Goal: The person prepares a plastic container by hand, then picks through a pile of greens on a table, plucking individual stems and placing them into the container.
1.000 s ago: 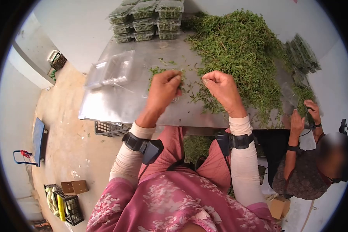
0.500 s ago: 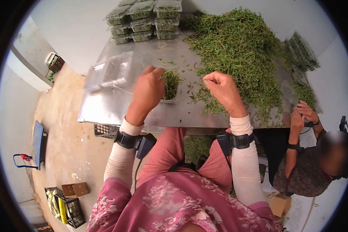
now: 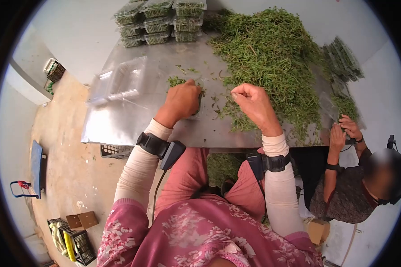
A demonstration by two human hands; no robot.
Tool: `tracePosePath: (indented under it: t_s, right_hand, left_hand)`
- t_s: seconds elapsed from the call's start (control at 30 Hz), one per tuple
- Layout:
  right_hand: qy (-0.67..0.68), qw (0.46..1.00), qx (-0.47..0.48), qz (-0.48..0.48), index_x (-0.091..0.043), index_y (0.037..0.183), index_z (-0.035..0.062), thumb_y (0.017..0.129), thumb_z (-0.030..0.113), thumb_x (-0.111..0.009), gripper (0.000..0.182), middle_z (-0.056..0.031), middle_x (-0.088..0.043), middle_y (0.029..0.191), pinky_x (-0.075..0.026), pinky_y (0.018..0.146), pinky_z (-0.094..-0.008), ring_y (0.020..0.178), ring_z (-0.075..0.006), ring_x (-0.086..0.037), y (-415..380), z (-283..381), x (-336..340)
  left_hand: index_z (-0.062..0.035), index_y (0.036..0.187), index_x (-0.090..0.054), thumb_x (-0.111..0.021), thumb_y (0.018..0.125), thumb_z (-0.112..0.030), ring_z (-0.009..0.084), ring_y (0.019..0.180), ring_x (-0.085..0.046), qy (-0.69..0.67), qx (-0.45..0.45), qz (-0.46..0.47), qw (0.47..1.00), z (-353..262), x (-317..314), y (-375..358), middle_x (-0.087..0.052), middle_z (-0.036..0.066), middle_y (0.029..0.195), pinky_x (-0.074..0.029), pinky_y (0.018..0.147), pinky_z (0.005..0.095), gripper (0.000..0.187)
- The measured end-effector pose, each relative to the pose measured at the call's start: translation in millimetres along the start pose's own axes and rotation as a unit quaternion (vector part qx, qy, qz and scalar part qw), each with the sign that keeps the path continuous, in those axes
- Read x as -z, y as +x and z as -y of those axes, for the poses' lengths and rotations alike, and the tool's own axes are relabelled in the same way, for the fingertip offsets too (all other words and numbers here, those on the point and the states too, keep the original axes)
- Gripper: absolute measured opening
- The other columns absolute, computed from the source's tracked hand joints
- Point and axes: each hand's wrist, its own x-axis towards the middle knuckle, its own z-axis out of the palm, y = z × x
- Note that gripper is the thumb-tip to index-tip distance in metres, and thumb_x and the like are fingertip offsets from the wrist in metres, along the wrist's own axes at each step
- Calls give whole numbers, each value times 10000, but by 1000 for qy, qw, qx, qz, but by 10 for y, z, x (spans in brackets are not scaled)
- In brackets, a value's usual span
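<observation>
My left hand (image 3: 182, 102) is curled like a fist over a small clear plastic container, most of which it hides. Green leafy sprigs (image 3: 176, 81) stick out beside its knuckles, and its fingertips are out of sight among them. Level with it, at the near left edge of a big heap of loose greens (image 3: 272, 66), hovers my right hand (image 3: 255, 107). Its thumb and forefinger are pinched together; whatever might be between them is too small to make out. Bits of leaf are scattered on the metal table (image 3: 165, 133) between the hands.
Empty clear containers (image 3: 120, 82) lie on the table's left side. Filled, lidded packs (image 3: 158, 22) are stacked at the back left; more packs (image 3: 343, 58) stand at the right. Another person's hands (image 3: 343, 133) work at the right edge. Crates (image 3: 73, 242) sit on the floor.
My left hand has moved right and down over the container, now covering most of its greens. My right hand keeps its pinch in nearly the same place. The whole view has shifted slightly.
</observation>
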Motion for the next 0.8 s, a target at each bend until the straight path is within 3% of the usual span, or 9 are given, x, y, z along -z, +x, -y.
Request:
tracePosePath:
  t_s: [0.2,0.4,0.43,0.57,0.77,0.8]
  right_hand:
    - [-5,998,-38,-53,-665,918,-28,849,94,-635,144,-17,-638,737,-452,593,-237,646,-63,-539,24,-33,110]
    - [54,988,-83,-120,-676,922,-14,850,105,-641,144,5,-607,703,-405,515,-217,573,-51,-511,38,-139,373]
    - [43,987,-88,-129,-680,912,-14,851,110,-641,144,-9,-631,713,-437,538,-234,591,-69,-539,21,-96,442]
    - [-142,969,-68,-191,-683,881,-12,813,104,-669,135,-74,-693,774,-500,628,-283,679,-121,-631,99,-130,713]
    - [-293,946,12,-136,-672,946,25,755,104,-697,208,-85,-688,789,-509,659,-326,687,-201,-640,238,-163,615]
    - [-343,931,16,-124,-670,962,30,762,124,-706,224,-109,-688,906,-509,721,-332,795,-227,-652,290,-212,573]
  left_hand:
    - [-35,825,-632,-508,783,-71,370,880,-618,8,25,8,1000,-10,-37,34,-605,147,938,-494,745,443,135]
    - [-38,886,-668,-540,768,-66,369,901,-628,-18,25,2,1000,-27,19,-16,-611,171,988,-509,773,438,177]
    - [-36,888,-664,-538,768,-61,372,898,-626,-24,24,-3,999,-27,35,-10,-609,172,983,-509,772,440,176]
    - [-29,897,-631,-505,800,-45,391,873,-603,-71,7,-37,997,21,72,-23,-591,180,918,-493,740,448,159]
    - [-6,888,-591,-515,800,18,410,786,-580,-124,-22,-160,979,-103,310,-190,-552,193,840,-473,681,464,119]
    - [-4,889,-587,-522,794,30,408,775,-579,-125,-14,-189,974,-199,405,-255,-546,195,830,-471,674,465,121]
